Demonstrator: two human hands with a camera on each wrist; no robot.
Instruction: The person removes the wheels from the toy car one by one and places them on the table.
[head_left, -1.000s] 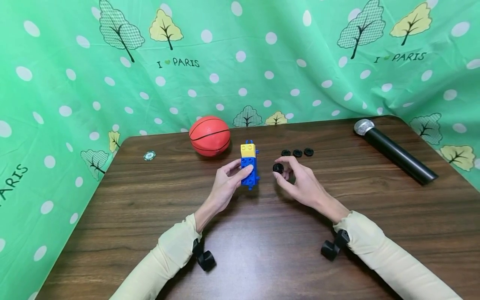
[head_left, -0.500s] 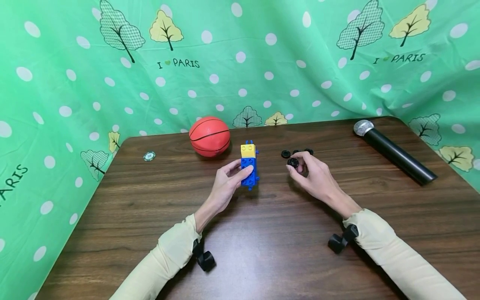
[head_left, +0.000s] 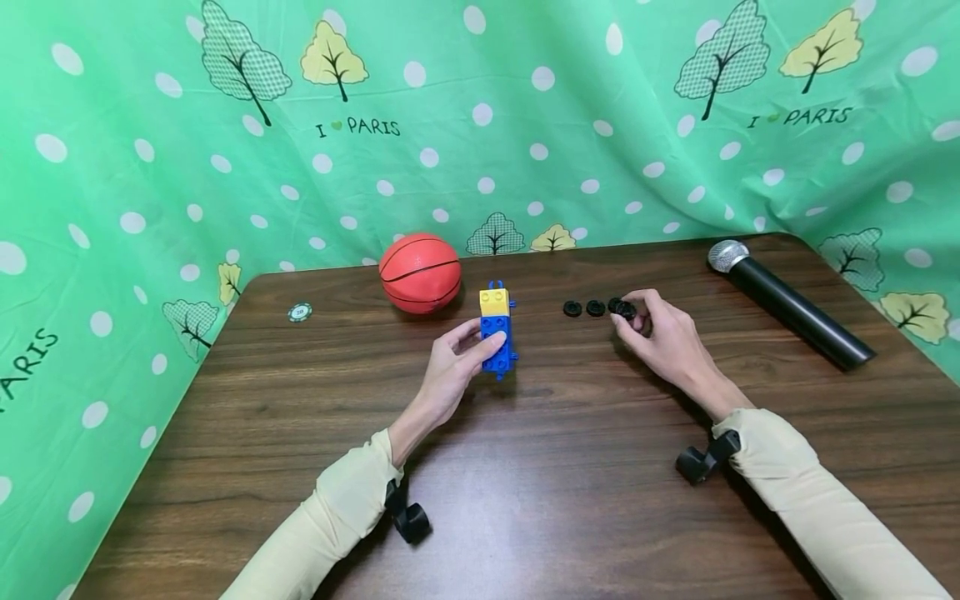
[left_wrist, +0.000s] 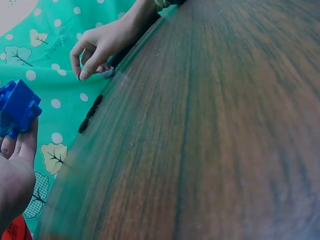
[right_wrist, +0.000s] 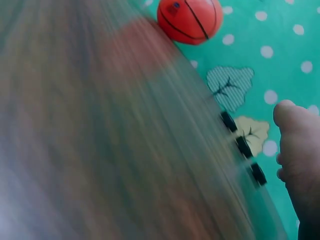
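My left hand (head_left: 450, 367) grips a toy block build (head_left: 497, 346), blue with a yellow block at its far end and small blue pegs sticking out. Its blue end (left_wrist: 19, 106) shows in the left wrist view, where the fingers support it. In the head view my right hand (head_left: 667, 337) pinches a small black toy wheel (head_left: 626, 312) between thumb and fingertips. That wheel overlaps the rightmost wheel (head_left: 614, 304) of a row on the table. Two similar wheels, a middle one (head_left: 596, 308) and a left one (head_left: 572, 309), lie beside it.
A red basketball (head_left: 420, 273) sits at the back, left of the blocks. A poker chip (head_left: 300, 312) lies far left. At the right a black microphone (head_left: 787, 300) lies slanted on the wooden table (head_left: 525, 500). A green patterned cloth (head_left: 450, 183) hangs behind.
My right hand has moved right and slightly back, carrying the pinched wheel away from the blocks to the right end of the row. The left hand stays nearly still.
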